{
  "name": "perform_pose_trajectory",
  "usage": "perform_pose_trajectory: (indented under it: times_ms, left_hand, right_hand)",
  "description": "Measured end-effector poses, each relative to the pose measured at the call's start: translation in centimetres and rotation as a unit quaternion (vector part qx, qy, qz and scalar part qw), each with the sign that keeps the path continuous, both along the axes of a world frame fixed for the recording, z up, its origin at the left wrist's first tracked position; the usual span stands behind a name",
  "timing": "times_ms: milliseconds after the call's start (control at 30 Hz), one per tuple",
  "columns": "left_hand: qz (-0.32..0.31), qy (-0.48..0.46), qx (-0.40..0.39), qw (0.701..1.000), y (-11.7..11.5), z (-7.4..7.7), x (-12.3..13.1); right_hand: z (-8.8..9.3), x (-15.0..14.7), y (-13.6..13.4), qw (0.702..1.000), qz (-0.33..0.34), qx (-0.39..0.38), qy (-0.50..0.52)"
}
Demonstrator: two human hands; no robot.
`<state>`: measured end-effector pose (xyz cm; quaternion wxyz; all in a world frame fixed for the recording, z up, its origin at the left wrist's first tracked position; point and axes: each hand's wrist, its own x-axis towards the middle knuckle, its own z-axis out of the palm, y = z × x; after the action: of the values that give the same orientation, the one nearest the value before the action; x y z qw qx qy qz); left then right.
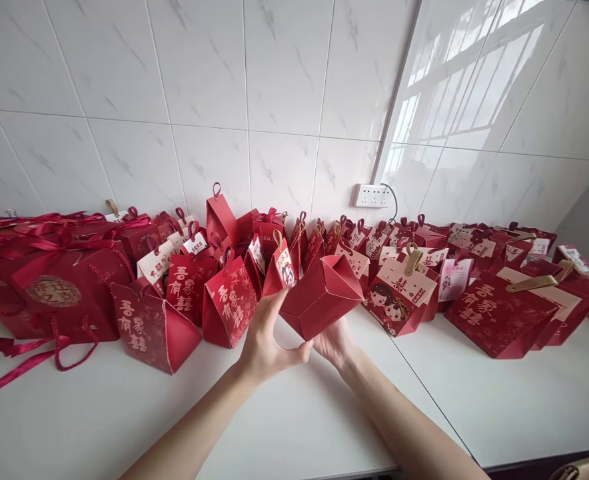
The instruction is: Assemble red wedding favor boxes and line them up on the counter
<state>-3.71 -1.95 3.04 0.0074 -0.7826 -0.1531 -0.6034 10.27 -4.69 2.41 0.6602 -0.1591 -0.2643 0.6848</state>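
Note:
A plain red gift box (322,297) is held up above the white table, tilted so its folded underside and a side face me. My left hand (268,337) grips it at the left edge, with the thumb below and the fingers partly hidden behind the box. From below and behind on the right, my right hand (335,341) holds it, most of its fingers hidden by the box. Just left of my left hand stands a red floral gift box (230,303) with a ribbon loop. Right of the held box is a gift box with a cartoon couple (392,300).
Rows of red gift boxes line the back against the tiled wall (284,80). Large ribboned boxes (74,293) stand at the left, a gold-strapped box (499,313) at the right. A power strip (373,195) is on the wall. A seam crosses the white table (284,427).

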Motion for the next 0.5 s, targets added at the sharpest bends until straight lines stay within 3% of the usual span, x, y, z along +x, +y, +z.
perform_pose_trajectory:
  times_ms: [333, 500]
  left_hand:
    - [-0.016, 0.004, -0.002, 1.0, 0.0, 0.01, -0.02]
    - [-0.023, 0.022, -0.047, 0.998, 0.32, -0.38, -0.28]
  right_hand:
    - [0.16, -0.19, -0.1, 0.998, -0.045, 0.008, -0.037]
    - [0.36, -0.15, -0.25, 0.995, -0.072, 0.001, -0.073]
